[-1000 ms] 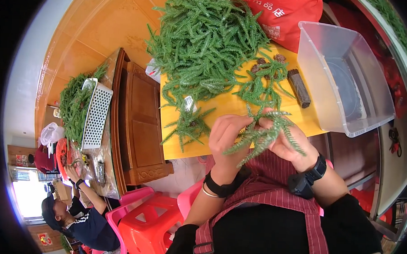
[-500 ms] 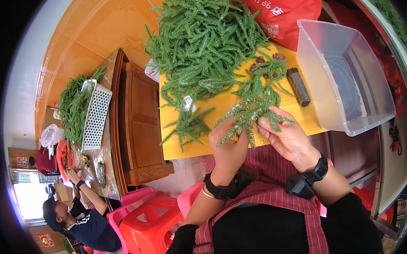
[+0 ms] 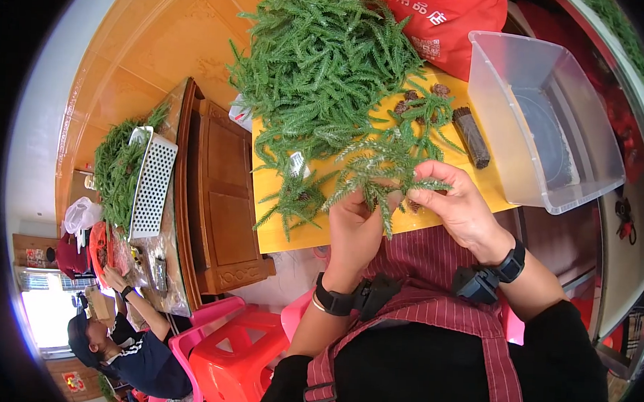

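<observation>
Above the near edge of the yellow table [image 3: 292, 234], both my hands hold one artificial pine sprig [image 3: 372, 173] with pale-tipped needles. My left hand [image 3: 356, 235] is closed round its lower part, and the fingertips are partly hidden by the needles. With thumb and fingers, my right hand [image 3: 460, 207] pinches a side twig of the same sprig. A pine cone shows in part beside the right fingers. Left of my hands lies another green sprig cluster [image 3: 292, 198]. Just beyond them are more sprigs with brown pine cones [image 3: 440, 90] and a bundle of dark brown stems [image 3: 472, 138].
A large heap of green sprigs [image 3: 321, 64] covers the far table. A clear plastic bin [image 3: 548, 125] stands at right, by a red bag [image 3: 444, 27]. At left, a co-worker [image 3: 136, 351] sits at another table near a white perforated basket [image 3: 154, 186]; a red stool [image 3: 236, 355] stands between us.
The sprig has tilted and shifted slightly left in my hands. My right hand has turned a little and moved up, and its pinch now sits on a side twig. The co-worker's hand moved slightly.
</observation>
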`<act>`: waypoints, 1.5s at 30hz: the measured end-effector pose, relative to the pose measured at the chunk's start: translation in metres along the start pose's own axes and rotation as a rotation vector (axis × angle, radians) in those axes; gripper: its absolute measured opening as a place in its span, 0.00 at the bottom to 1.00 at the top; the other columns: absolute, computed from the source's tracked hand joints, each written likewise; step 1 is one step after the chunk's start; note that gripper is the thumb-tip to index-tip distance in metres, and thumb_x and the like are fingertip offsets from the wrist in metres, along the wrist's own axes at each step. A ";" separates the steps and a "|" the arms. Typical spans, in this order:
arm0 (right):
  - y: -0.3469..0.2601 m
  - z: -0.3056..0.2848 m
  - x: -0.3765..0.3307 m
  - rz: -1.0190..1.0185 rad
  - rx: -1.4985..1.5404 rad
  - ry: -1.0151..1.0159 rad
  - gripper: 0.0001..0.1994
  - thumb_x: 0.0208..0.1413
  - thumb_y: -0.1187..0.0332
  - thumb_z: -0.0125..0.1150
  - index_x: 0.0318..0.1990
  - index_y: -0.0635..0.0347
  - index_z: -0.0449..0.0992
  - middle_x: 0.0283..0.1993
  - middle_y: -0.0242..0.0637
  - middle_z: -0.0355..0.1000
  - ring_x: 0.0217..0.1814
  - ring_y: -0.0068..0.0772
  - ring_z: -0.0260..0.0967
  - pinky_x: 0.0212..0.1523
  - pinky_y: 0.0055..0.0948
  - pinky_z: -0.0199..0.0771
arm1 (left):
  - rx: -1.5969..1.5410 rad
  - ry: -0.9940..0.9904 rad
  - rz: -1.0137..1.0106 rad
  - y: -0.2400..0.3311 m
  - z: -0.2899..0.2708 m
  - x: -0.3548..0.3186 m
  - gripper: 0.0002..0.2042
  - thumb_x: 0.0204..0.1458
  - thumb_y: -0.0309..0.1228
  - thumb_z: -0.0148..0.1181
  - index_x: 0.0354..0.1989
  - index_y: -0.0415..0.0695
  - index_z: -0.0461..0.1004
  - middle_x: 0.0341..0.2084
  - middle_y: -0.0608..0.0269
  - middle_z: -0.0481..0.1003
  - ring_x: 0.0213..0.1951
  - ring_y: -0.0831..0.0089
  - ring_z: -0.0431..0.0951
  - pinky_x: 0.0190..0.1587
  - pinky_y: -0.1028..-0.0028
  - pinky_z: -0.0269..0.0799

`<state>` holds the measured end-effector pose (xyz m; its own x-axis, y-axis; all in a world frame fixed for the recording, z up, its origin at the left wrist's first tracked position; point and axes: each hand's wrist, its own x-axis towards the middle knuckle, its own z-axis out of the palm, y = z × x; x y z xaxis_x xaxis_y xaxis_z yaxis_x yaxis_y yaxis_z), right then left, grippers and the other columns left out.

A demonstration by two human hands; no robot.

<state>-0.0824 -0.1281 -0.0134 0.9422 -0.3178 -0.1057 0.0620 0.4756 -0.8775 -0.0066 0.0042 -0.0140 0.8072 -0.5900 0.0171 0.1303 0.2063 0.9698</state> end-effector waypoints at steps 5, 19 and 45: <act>-0.003 -0.007 0.003 0.016 -0.075 -0.056 0.07 0.51 0.76 0.57 0.37 0.61 0.69 0.33 0.26 0.67 0.35 0.18 0.66 0.40 0.20 0.68 | -0.060 -0.053 -0.051 -0.001 -0.004 0.002 0.07 0.47 0.19 0.57 0.37 0.36 0.72 0.30 0.67 0.73 0.32 0.83 0.71 0.35 0.82 0.66; 0.000 -0.001 -0.001 0.049 -0.006 -0.074 0.08 0.51 0.74 0.58 0.39 0.60 0.69 0.36 0.26 0.68 0.38 0.16 0.66 0.43 0.20 0.66 | -0.005 -0.011 -0.085 0.006 -0.009 0.004 0.07 0.46 0.21 0.60 0.35 0.35 0.73 0.27 0.67 0.74 0.30 0.82 0.71 0.35 0.82 0.66; 0.011 -0.012 0.006 0.195 0.073 -0.062 0.08 0.51 0.72 0.58 0.39 0.59 0.72 0.34 0.27 0.69 0.31 0.16 0.63 0.36 0.16 0.64 | 0.015 -0.010 -0.099 0.001 -0.010 0.001 0.08 0.47 0.22 0.59 0.36 0.36 0.71 0.27 0.65 0.74 0.29 0.79 0.72 0.33 0.80 0.67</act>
<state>-0.0797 -0.1345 -0.0297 0.9571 -0.1636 -0.2390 -0.1020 0.5821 -0.8067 0.0002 0.0114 -0.0154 0.7853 -0.6143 -0.0767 0.2004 0.1349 0.9704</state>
